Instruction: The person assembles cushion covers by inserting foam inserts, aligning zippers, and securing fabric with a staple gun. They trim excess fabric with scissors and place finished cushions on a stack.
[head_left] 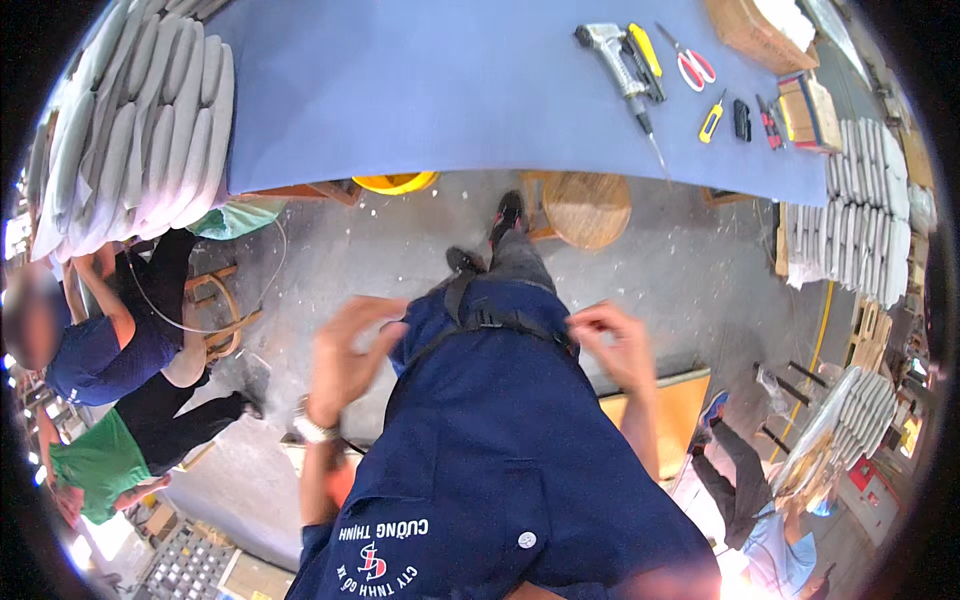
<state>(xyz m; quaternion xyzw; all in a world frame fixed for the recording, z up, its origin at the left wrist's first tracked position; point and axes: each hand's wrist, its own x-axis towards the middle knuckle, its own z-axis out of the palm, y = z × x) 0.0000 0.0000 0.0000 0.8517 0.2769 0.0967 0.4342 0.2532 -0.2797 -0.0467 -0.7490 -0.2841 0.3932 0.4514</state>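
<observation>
My left hand (352, 348) is beside my waist, thumb and fingers apart, with nothing in it; a watch (316, 424) is on that wrist. At the other side of my waist is my right hand (618, 345), its fingers bent with a gap to the thumb, and no object shows in it. Both hands are close to my dark blue shirt (470, 400) and the black strap (487, 319) buckled round my middle. Whether the right fingertips touch the cloth, I cannot tell.
Ahead is a blue-topped table (430, 90) with an air tool (615, 65), red-handled scissors (692, 66) and a yellow-handled tool (712, 120). Padded grey pieces (150, 130) are stacked at left, more (850, 210) at right. A round wooden stool (590, 208) stands below. Several people work nearby.
</observation>
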